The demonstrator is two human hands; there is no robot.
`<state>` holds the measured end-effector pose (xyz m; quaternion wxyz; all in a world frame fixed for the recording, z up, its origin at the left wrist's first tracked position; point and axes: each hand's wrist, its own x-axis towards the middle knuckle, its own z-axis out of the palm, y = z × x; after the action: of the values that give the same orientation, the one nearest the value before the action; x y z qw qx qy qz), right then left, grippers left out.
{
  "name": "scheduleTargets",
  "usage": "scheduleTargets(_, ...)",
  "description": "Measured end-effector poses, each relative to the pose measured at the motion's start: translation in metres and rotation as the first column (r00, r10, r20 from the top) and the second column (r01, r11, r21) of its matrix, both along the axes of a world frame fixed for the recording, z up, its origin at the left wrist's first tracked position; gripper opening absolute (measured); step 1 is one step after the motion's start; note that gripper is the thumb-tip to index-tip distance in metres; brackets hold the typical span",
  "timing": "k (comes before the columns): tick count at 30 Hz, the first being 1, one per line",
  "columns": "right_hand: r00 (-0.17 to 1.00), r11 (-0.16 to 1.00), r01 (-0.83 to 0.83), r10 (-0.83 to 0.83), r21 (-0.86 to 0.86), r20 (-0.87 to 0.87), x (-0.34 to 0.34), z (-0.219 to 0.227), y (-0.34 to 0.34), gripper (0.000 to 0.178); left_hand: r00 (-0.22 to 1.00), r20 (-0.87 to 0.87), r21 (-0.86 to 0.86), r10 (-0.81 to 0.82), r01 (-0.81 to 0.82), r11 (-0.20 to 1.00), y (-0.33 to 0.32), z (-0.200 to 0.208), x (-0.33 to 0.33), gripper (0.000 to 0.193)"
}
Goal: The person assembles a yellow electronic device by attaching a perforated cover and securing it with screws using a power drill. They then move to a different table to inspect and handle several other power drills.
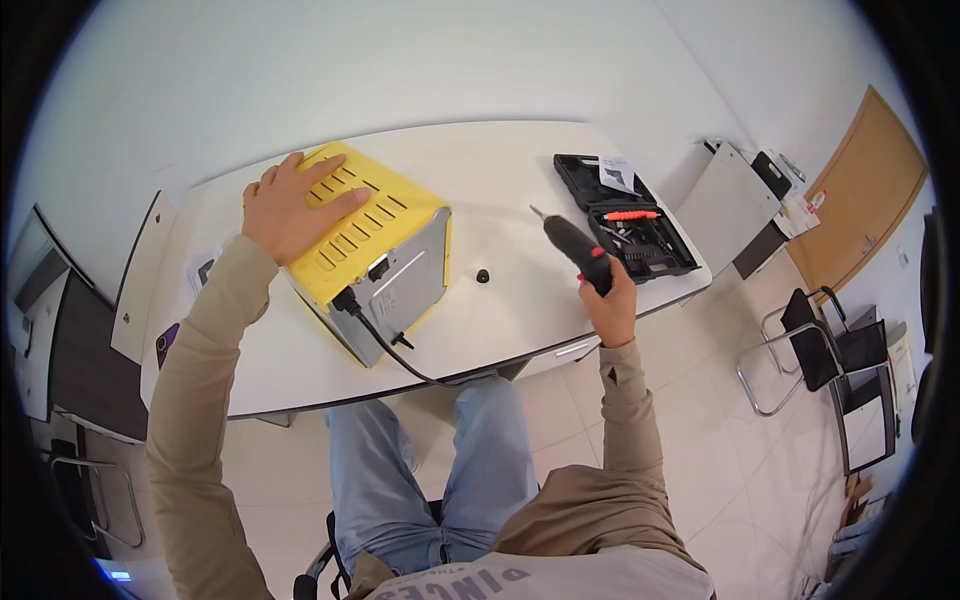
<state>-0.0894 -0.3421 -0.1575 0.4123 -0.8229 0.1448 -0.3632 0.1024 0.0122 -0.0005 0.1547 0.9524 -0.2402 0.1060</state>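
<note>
My left hand [290,208] lies flat, fingers spread, on the slotted yellow top of a metal box-shaped device [415,275]. A black power cord [372,328] is plugged into its grey panel, which faces me, and runs over the table's front edge. My right hand [612,303] grips the handle of a black cordless screwdriver [570,243] with red accents. Its bit points up and to the left, apart from the device. A small black knob-like part [483,276] sits on the white table between the device and the screwdriver.
An open black tool case [645,250] with bits, an orange-red flexible shaft and a leaflet lies at the table's right. A dark phone [167,343] and a paper lie at the left edge of the white table [500,150]. Chairs [815,340] stand on the floor at right.
</note>
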Motion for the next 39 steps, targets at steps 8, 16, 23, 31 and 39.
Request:
scheduleTargets(8,0.843,0.357,-0.533,0.143,0.767,0.519,-0.030,0.023,0.047,0.044,1.000,0.005,-0.002,-0.015,0.015,1.000,0.002,-0.003,0.006,0.075)
scheduleTargets(16,0.734,0.161,-0.679,0.186,0.717,0.653,-0.029,0.003,0.069,0.037,0.999,0.036,-0.010,-0.024,0.024,1.000,0.008,-0.008,0.013,0.078)
scheduleTargets(23,0.874,0.668,-0.436,0.156,0.603,0.460,-0.045,0.021,0.101,0.031,1.000,0.018,0.006,-0.008,0.008,1.000,0.001,-0.004,0.007,0.077)
scheduleTargets(31,0.878,0.767,-0.466,0.340,0.441,0.336,-0.069,0.016,0.151,0.081,0.999,-0.039,0.010,-0.012,0.012,1.000,0.005,0.000,0.004,0.077)
scheduleTargets(39,0.815,0.834,-0.531,0.452,0.154,0.364,-0.075,0.018,0.171,0.083,0.999,-0.031,0.005,-0.010,0.010,1.000,0.003,0.000,0.003,0.077)
